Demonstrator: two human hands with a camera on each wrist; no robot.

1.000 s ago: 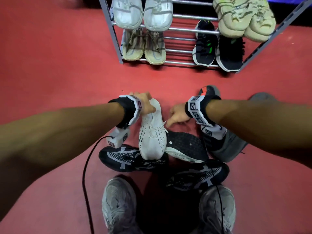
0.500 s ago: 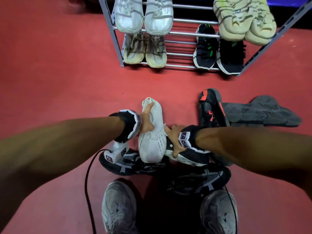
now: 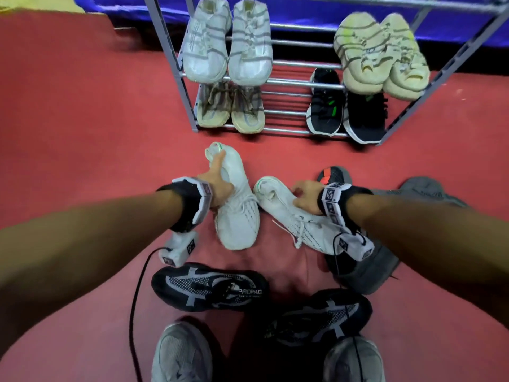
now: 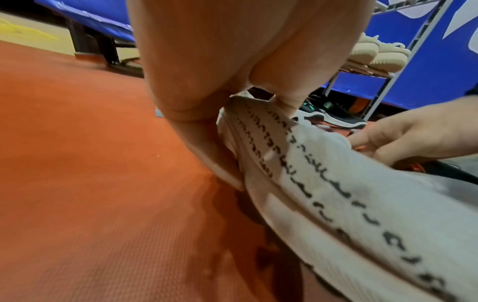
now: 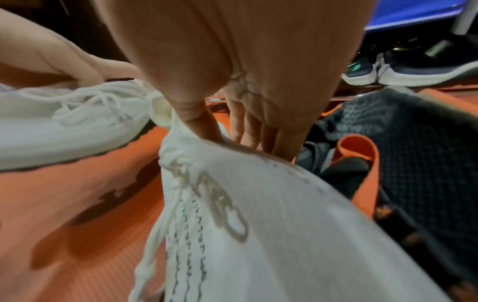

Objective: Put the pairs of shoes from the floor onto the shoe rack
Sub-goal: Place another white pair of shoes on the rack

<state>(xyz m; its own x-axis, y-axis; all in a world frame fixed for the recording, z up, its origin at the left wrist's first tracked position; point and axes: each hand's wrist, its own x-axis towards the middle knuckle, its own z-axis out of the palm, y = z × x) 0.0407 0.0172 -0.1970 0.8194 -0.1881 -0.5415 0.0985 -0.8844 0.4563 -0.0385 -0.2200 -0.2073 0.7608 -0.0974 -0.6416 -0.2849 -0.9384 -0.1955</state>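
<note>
Second white shoe [image 3: 297, 216] freed, toe apparently rearward-right.

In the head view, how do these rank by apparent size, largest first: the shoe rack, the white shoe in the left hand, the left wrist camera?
1. shoe rack
2. white shoe gripped by the left hand
3. left wrist camera, though it is nearer the camera.

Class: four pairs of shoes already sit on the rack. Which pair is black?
The pair at the lower right of the rack: black with green marks and white soles. The other three pairs are white, tan or cream.

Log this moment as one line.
left hand: grips white shoe | right hand: grips matching shoe | rack: four pairs
</note>
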